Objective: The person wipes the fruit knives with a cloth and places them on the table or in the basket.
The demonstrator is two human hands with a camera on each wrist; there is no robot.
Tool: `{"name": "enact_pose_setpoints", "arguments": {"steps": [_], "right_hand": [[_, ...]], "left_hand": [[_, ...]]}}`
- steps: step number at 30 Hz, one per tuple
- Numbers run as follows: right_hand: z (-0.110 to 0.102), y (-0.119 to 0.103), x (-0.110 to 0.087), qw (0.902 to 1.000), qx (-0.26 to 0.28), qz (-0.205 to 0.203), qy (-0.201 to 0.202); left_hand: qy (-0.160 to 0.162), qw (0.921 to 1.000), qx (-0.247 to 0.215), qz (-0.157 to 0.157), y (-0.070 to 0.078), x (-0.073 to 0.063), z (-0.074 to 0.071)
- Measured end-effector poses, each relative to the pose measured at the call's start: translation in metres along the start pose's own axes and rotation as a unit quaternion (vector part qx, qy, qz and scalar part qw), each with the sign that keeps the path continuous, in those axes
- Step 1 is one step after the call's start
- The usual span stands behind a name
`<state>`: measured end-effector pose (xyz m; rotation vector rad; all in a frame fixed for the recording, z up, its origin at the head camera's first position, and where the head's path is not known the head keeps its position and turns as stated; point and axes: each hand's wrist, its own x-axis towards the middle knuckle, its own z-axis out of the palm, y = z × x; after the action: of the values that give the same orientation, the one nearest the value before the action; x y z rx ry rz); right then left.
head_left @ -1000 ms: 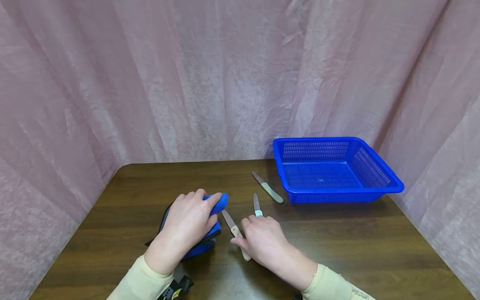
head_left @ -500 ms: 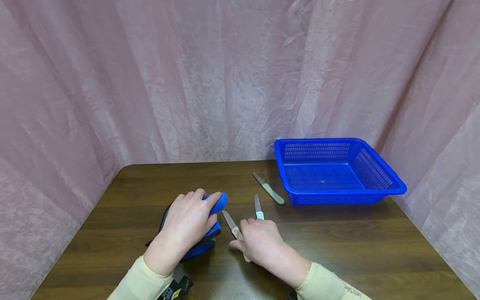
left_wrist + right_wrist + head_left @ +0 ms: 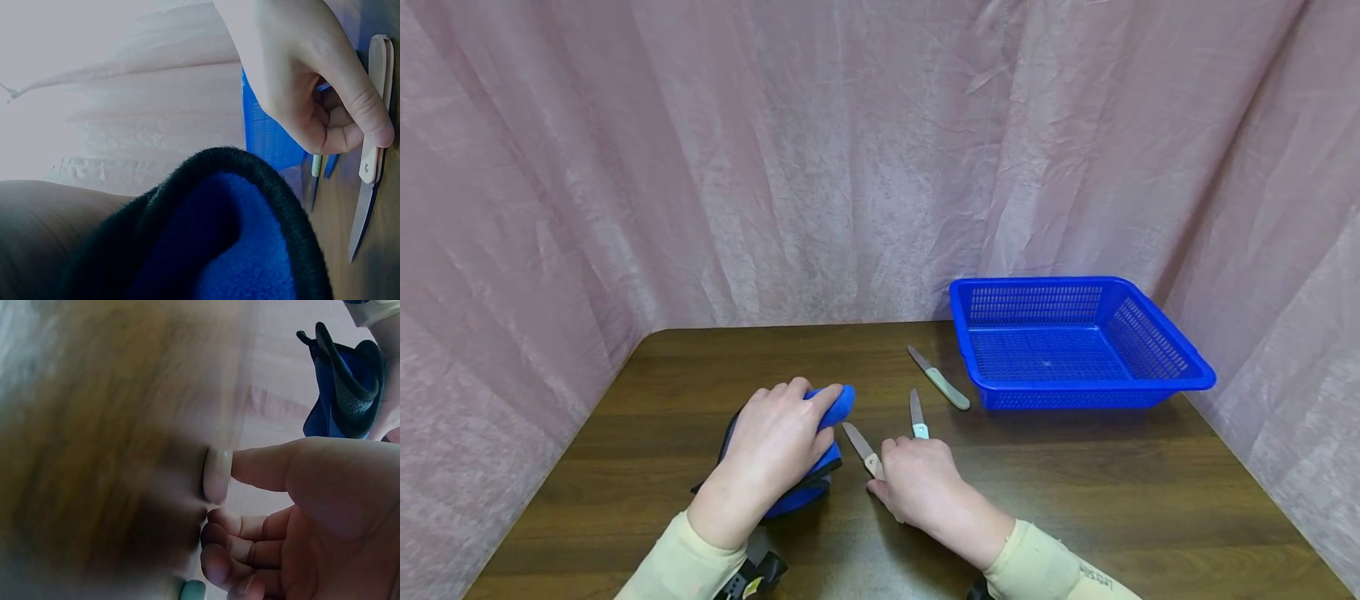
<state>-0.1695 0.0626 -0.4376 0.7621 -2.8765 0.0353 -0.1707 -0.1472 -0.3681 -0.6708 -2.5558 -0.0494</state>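
My left hand (image 3: 778,437) grips a blue fabric piece with black edging (image 3: 838,406), bunched on the table; its exact kind is unclear. In the left wrist view its black rim (image 3: 250,162) curves around a blue fuzzy inside. My right hand (image 3: 921,483) is low at the table, thumb against the handle of a beige-handled folding knife (image 3: 871,461) with the blade out, fingers curled at its other side. That handle (image 3: 217,475) shows end-on in the right wrist view. A mint-handled knife (image 3: 919,425) lies just beyond the right hand, its handle partly hidden.
A pale green-handled knife (image 3: 946,387) lies farther back, blade out. To its right stands a blue plastic basket (image 3: 1082,386) with perforated walls. Pink curtains (image 3: 850,167) hang behind the brown wooden table (image 3: 737,354).
The right thumb has drawn in against the beige knife's handle, and the right hand has shifted slightly left. My left hand stays on the blue fabric.
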Motion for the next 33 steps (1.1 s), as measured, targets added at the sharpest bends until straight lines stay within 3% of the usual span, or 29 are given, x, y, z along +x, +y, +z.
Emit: {"name": "enact_pose_setpoints", "arguments": {"steps": [16,26,33], "right_hand": [[0.001,0.005,0.002,0.9997,0.016,0.003,0.017],[-0.01,0.015,-0.002,0.9918,0.048,-0.009,0.118],[-0.029,0.025,-0.007,0.9823,0.068,-0.016,0.174]], "left_hand": [[-0.013,0.9997,-0.002,-0.019,-0.006,0.0,-0.008],[0.007,0.9991,-0.015,-0.039,-0.015,-0.001,-0.018],[0.024,0.9991,-0.02,-0.03,-0.014,0.003,-0.024]]}}
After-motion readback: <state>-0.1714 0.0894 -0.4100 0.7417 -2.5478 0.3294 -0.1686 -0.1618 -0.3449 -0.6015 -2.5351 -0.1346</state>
